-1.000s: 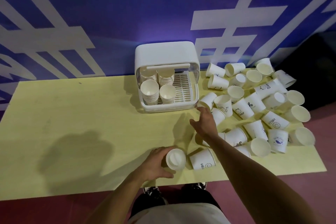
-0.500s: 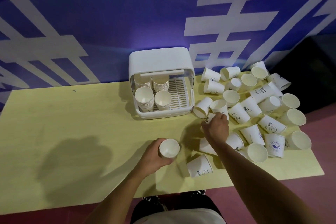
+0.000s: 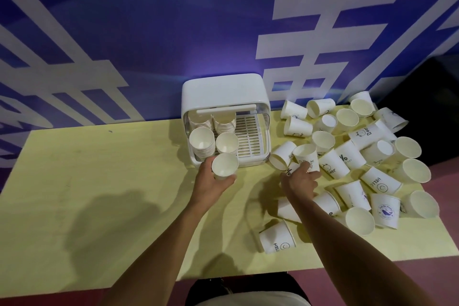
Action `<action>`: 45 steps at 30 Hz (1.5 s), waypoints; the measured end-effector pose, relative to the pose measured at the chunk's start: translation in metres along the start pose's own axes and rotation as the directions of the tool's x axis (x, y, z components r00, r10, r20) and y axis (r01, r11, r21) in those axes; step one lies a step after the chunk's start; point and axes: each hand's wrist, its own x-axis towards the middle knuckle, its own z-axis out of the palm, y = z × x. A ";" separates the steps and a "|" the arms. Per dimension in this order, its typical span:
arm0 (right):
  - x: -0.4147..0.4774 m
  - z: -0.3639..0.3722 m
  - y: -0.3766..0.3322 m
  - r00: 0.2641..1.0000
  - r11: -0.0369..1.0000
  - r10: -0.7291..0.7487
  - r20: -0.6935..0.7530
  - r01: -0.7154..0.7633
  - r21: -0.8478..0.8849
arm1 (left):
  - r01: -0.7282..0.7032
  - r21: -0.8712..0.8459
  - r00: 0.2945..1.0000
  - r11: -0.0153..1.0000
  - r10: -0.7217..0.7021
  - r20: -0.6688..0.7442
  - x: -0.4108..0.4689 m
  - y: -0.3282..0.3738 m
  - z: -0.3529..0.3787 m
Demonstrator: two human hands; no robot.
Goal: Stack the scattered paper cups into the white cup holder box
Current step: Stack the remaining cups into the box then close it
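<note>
Whereas a second ago the held cup point(image 3: 224, 165) was kept near the table's front edge, it is now carried up to the front lip of the white cup holder box point(image 3: 224, 89), mouth up. It is wrapped by the curled fingers of the left hand point(image 3: 212, 182). The right hand point(image 3: 299, 179) is shifted deeper into the scattered cups point(image 3: 380, 180) toward the table's right edge. Its fingers are curled round a "%" cup point(image 3: 289, 171) lying on its side, apparently not yet lifted. Four stacks point(image 3: 201, 143) are seen in the box's left half; bare grating is shown in the right half. The held cup is judged about to be dropped onto a near stack, with the next cup already secured. Most cups are left to do. The box is set at the back edge, mid-table. The yellow table point(image 3: 99, 169) is backed by a blue wall point(image 3: 149, 32) with white characters. Reddish floor point(image 3: 422, 281) is seen past the front and right edges. Shadows are cast on the table's left part.
</note>
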 end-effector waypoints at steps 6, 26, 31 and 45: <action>0.007 0.001 -0.004 0.996 0.997 0.070 0.054 -0.072 0.026 | -0.096 0.097 0.985 0.991 0.108 -0.137 0.006 0.007 -0.003; 0.007 -0.017 -0.008 0.965 0.927 0.228 0.127 -0.255 0.274 | -0.109 0.272 0.961 0.956 0.171 -0.219 0.050 0.042 -0.003; 0.010 -0.027 -0.008 0.930 0.833 0.252 0.268 -0.350 0.428 | -0.087 0.389 0.952 0.917 0.192 -0.240 0.057 0.051 0.000; -0.003 -0.042 -0.048 0.871 0.852 -0.064 0.487 -0.207 0.482 | -0.011 0.504 0.972 0.864 0.128 -0.198 0.075 0.055 0.000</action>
